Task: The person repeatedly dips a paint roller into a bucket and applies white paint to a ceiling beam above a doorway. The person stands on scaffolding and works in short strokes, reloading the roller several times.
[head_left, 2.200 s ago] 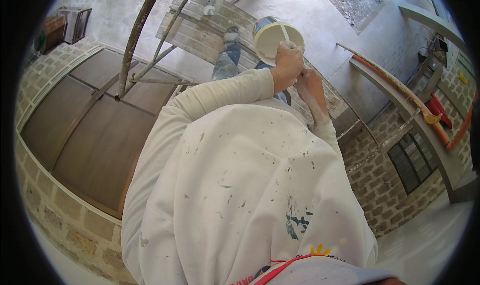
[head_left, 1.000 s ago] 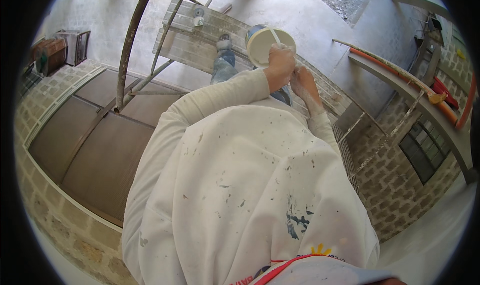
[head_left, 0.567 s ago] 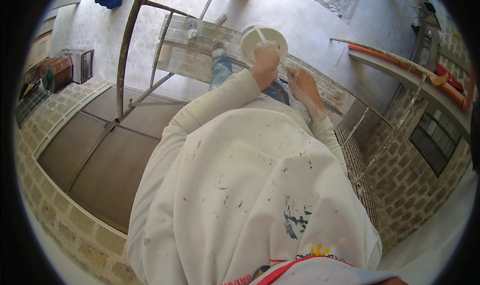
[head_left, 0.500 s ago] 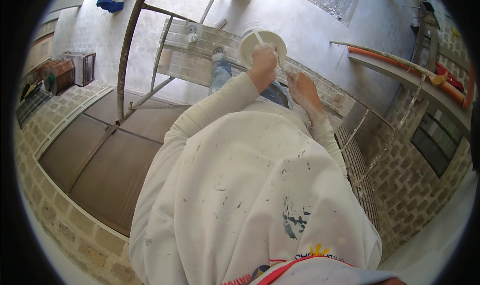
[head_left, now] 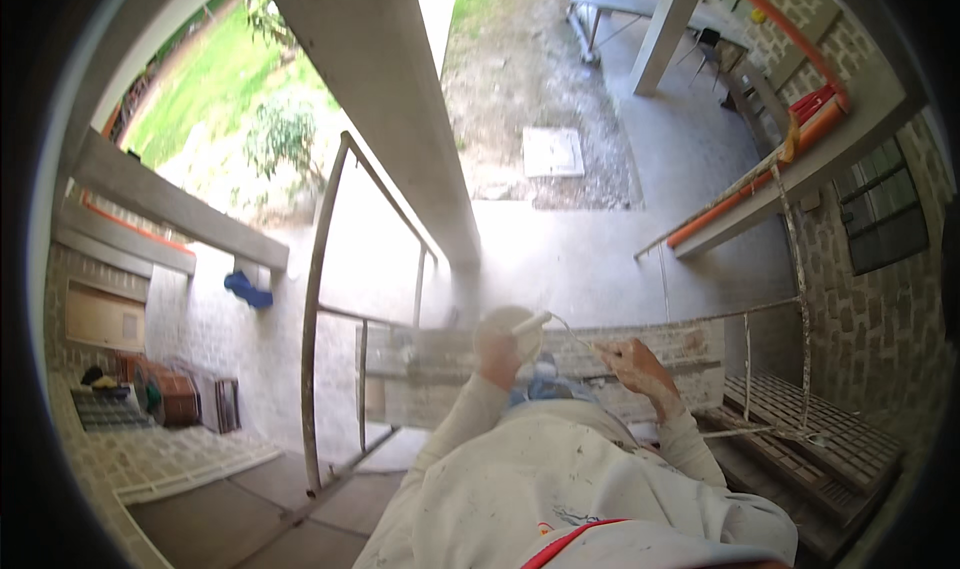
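Observation:
My right hand [head_left: 638, 366] is closed round the handle of a paint roller, whose bent wire frame reaches left to a small white roller head [head_left: 533, 321]. My left hand [head_left: 497, 357] is smeared by motion; it appears to grip the near side of a round cream bucket [head_left: 503, 321], also blurred. The roller head lies at the bucket's right side; whether they touch I cannot tell. Beneath both hands are the scaffold planks [head_left: 420, 374], worn and spattered with pale paint. My sleeves and shirt are off-white, with paint marks.
Scaffold rails [head_left: 318, 309] rise at the left, with paint-crusted rails [head_left: 800, 299] at the right. A concrete column [head_left: 385, 99] stands ahead. A blue cloth item [head_left: 248, 290] is at the left, wooden cabinets [head_left: 165, 394] below it. A slatted wooden stack [head_left: 820, 439] lies lower right.
My view has tilted up, showing the column and the yard. The roller head now shows at the bucket's right side, and my right hand is farther from my left.

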A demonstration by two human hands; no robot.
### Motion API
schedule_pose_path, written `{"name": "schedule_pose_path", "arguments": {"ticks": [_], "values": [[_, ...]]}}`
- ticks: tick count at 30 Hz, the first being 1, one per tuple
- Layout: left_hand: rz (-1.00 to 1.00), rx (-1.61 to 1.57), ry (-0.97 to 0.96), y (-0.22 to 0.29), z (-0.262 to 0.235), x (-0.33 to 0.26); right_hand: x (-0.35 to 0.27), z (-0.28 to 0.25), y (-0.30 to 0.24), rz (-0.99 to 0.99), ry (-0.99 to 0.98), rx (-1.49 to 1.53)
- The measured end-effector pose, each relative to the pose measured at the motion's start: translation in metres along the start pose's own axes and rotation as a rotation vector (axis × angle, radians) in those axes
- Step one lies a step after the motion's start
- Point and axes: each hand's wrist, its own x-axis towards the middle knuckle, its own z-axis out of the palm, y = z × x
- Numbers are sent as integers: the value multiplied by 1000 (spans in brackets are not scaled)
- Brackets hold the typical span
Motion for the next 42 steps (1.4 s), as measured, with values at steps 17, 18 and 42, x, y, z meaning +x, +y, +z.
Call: {"name": "schedule_pose_path", "arguments": {"ticks": [17, 18, 42], "values": [[580, 1093, -71, 47, -81, -19, -6, -102, -161, -829, 298, 1100], [562, 1078, -43, 51, -80, -21, -9, -118, -174, -875, 399, 1024], [424, 922, 78, -35, -64, 17, -95, -274, -278, -1263, 727, 708]]}}
